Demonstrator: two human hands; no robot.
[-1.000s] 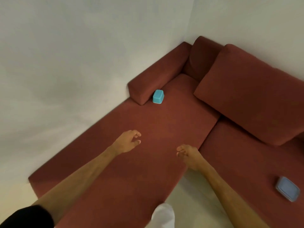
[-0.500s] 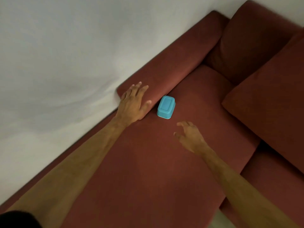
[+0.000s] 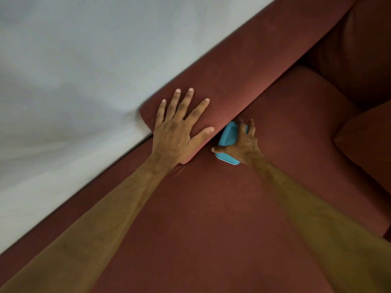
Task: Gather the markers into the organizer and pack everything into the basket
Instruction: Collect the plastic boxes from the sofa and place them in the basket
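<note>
Just right of the frame's centre, a small blue box (image 3: 227, 137), most likely the organizer or the basket of the task, lies on the red sofa (image 3: 211, 208) seat, tucked against the foot of the armrest (image 3: 243, 66). Its long axis runs from lower left to upper right, roughly along the armrest's lower edge. The right hand (image 3: 242, 144) is on it: the thumb reaches across the near short end, the fingers curl over the far side, so the grip is closed around the blue box from its right and from above. Whether it is upside down or right way up is hard to tell, since the hand covers much of it. The left hand (image 3: 179, 127) lies flat and spread on the armrest, just left of the box, holding nothing and apparently bracing. The right hand is therefore the one placed to lift, and the box would come free by drawing it down and right in the frame, away from the armrest. No markers are in view.
</note>
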